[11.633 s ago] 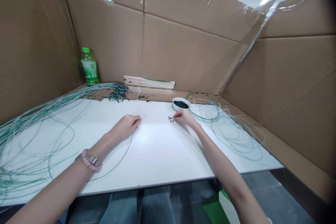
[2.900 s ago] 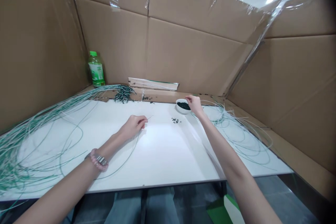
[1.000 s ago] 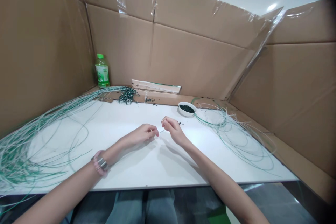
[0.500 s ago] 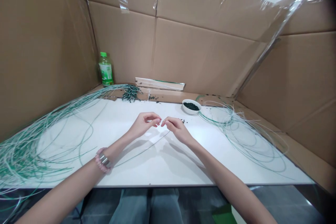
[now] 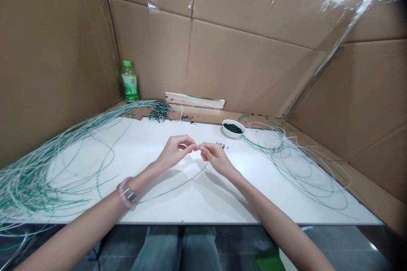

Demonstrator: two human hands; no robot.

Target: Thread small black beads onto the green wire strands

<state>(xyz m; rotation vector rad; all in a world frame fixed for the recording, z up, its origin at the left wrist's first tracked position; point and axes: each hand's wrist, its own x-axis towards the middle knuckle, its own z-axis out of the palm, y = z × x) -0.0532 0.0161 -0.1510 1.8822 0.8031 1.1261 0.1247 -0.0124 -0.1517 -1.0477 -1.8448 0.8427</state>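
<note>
My left hand (image 5: 178,150) and my right hand (image 5: 216,156) meet fingertip to fingertip above the middle of the white table. A thin green wire (image 5: 179,183) runs from my right fingers down to the lower left, passing near my left wrist. Its upper end is hidden in the right-hand pinch. Thumb and forefinger of my left hand are pressed together; whatever they hold is too small to make out. Just beyond my right hand lie several small dark beads (image 5: 222,145), and a white bowl (image 5: 233,134) full of similar dark pieces stands behind them.
A large bundle of green and white wires (image 5: 28,190) covers the left side, its dark-tipped ends (image 5: 159,111) at the back. Looser wire coils (image 5: 286,156) lie at right. A green bottle (image 5: 129,82) stands in the back left corner. Cardboard walls (image 5: 254,63) enclose the table (image 5: 190,216).
My left fingertips have closed into a pinch and now touch those of my right hand. The wire sags in more of a curve. The view has shifted slightly.
</note>
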